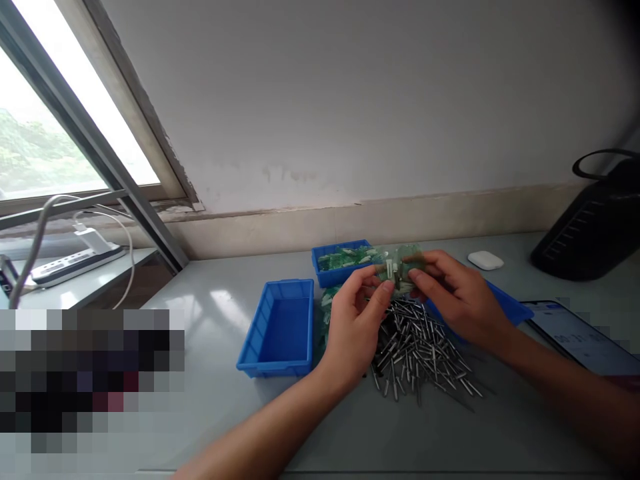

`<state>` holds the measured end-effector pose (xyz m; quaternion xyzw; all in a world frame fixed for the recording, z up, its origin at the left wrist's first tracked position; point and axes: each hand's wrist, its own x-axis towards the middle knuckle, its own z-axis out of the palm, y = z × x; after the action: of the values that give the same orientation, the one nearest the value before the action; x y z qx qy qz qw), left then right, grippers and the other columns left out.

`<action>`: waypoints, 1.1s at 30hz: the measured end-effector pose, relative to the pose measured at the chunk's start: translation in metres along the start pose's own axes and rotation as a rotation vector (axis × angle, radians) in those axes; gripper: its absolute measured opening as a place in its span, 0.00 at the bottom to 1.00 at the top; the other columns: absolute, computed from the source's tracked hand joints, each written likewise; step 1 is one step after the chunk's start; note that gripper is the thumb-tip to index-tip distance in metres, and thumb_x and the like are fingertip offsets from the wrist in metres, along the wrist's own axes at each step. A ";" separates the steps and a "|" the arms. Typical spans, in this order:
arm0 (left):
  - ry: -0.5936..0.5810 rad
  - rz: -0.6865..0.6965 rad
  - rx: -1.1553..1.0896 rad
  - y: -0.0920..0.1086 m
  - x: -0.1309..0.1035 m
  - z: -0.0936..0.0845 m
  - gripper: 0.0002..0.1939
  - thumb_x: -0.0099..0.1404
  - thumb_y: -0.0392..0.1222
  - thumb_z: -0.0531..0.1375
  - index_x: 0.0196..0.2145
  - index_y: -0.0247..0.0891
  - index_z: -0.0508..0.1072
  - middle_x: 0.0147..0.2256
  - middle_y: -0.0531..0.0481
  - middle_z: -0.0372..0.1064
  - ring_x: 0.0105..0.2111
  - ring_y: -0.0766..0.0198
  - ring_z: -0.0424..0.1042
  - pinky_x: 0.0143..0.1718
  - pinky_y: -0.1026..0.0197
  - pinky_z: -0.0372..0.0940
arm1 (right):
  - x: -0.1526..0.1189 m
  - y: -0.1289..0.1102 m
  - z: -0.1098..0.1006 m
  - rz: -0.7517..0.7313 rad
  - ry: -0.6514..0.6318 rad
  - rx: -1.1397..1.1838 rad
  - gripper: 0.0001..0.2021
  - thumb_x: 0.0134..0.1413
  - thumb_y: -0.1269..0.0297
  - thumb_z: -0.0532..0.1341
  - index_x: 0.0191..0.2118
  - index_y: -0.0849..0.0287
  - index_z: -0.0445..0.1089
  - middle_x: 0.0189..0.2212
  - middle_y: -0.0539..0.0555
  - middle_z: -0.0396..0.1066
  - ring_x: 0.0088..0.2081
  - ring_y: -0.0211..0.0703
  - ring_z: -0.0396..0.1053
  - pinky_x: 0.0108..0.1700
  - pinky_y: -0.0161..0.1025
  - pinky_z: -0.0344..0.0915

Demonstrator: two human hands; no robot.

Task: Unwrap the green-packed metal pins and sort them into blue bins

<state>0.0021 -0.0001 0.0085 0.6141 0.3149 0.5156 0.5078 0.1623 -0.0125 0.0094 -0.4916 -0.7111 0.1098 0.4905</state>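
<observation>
My left hand (356, 327) and my right hand (463, 300) pinch a small clear green plastic bag (400, 265) between them. White pieces show through the bag; their exact kind is too small to tell. Just below lies a loose heap of metal blind rivets (420, 347), spread on the table. Behind my left hand, a blue bin (316, 270) is filled with similar green bags (345, 257). More green bags (327, 303) are partly hidden by the left hand. Another blue bin (280, 369) stands left of that hand.
Partly covered by my right forearm, a blue tray (507, 305) lies beside a phone (585, 333). A white case (485, 260) and a black bottle (595, 220) stand behind. A power strip (77, 263) with cables sits at far left, beyond a metal frame (150, 230).
</observation>
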 end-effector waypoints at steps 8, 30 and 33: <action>0.000 0.024 0.070 0.001 0.000 -0.002 0.10 0.63 0.43 0.56 0.39 0.38 0.71 0.29 0.51 0.66 0.27 0.68 0.62 0.26 0.66 0.61 | 0.000 -0.002 0.000 -0.039 -0.072 -0.036 0.10 0.59 0.59 0.52 0.39 0.57 0.67 0.22 0.50 0.69 0.24 0.38 0.66 0.23 0.34 0.61; -0.038 0.275 0.400 0.006 -0.005 -0.008 0.16 0.60 0.49 0.58 0.20 0.38 0.63 0.22 0.53 0.57 0.24 0.68 0.57 0.26 0.63 0.54 | -0.005 -0.007 -0.004 -0.054 -0.016 0.030 0.12 0.59 0.59 0.52 0.27 0.56 0.62 0.19 0.47 0.63 0.20 0.35 0.61 0.22 0.33 0.56; -0.033 0.273 0.416 0.006 -0.006 -0.007 0.16 0.61 0.48 0.56 0.21 0.38 0.64 0.22 0.52 0.58 0.24 0.67 0.57 0.26 0.63 0.53 | -0.005 -0.004 -0.005 -0.067 0.012 0.019 0.12 0.59 0.58 0.52 0.27 0.56 0.63 0.19 0.48 0.64 0.22 0.37 0.63 0.23 0.34 0.57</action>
<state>-0.0064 -0.0050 0.0122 0.7505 0.3202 0.4935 0.3011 0.1637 -0.0206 0.0114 -0.4635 -0.7231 0.0973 0.5028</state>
